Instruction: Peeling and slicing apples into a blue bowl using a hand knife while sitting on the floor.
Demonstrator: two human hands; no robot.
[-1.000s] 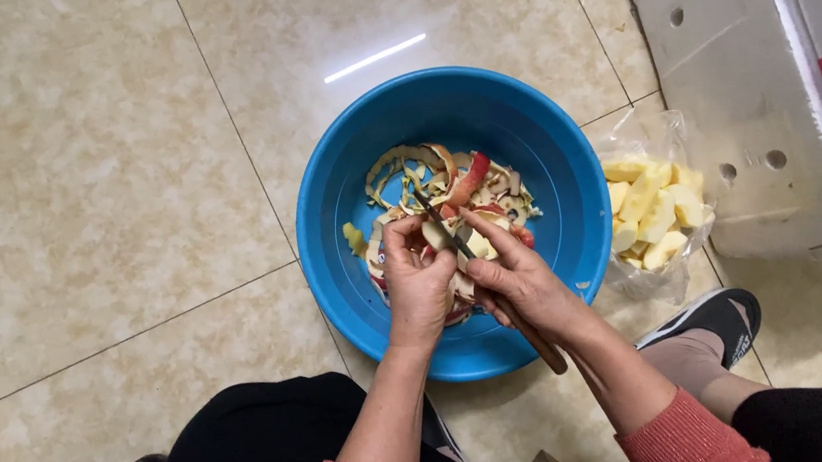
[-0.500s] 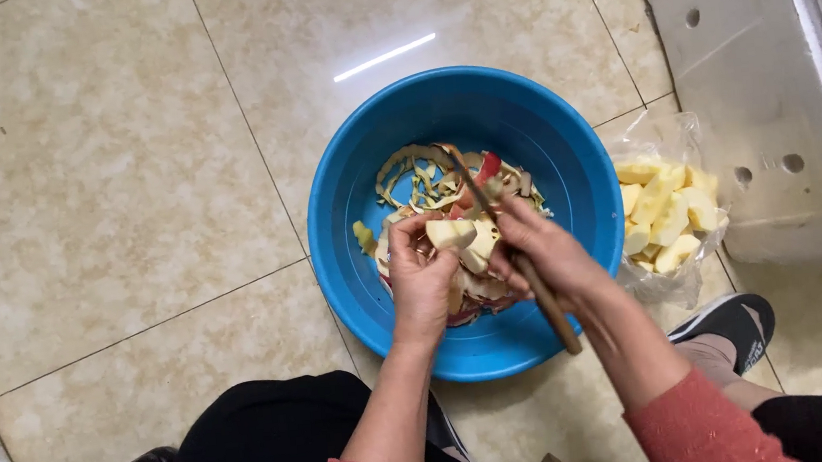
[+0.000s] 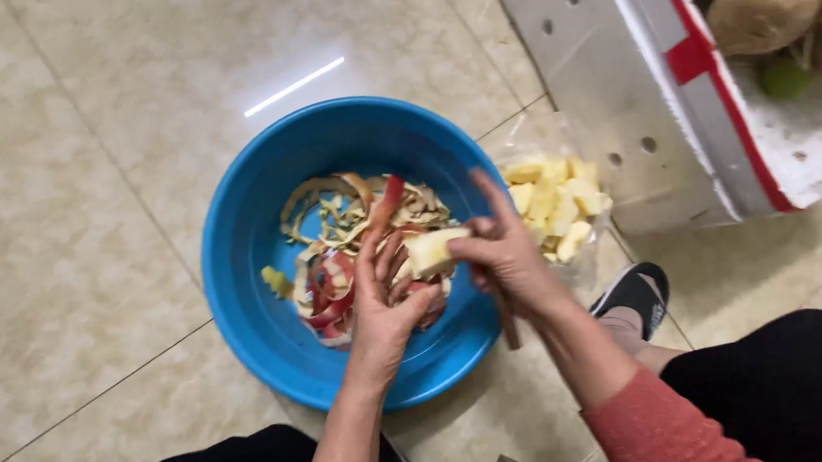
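Crouching over a blue plastic basin [image 3: 245, 277] on a beige tiled floor [image 3: 56, 195], a person works with both bare hands above a heap of red and yellow apple peelings [image 3: 349, 217] that lies in the basin's bottom. The left hand [image 3: 378, 309] cups a partly peeled apple [image 3: 336, 288] from below, its fingers [image 3: 389, 258] curled loosely around the red-skinned side, so it is closed on the fruit rather than spread. The right hand [image 3: 504, 257] pinches a pale, freshly cut apple piece [image 3: 433, 249] between thumb and fingertips, just above the fruit and touching the left hand's fingertips; the index finger points up and away. The same hand also clasps a knife with a brown wooden handle [image 3: 507, 317], the handle sticking down out of the palm toward the basin's near rim (the blade is hidden, so I cannot tell where it points).

Just beside the basin on the right lies a clear plastic bag of pale apple chunks [image 3: 554, 202]. Beyond it stands a white foam box [image 3: 638, 88] with a red stripe, filled with brown round tubers [image 3: 761, 6]. A black shoe [image 3: 633, 290] shows below the bag, and the right arm wears a pinkish-red sleeve [image 3: 661, 428].
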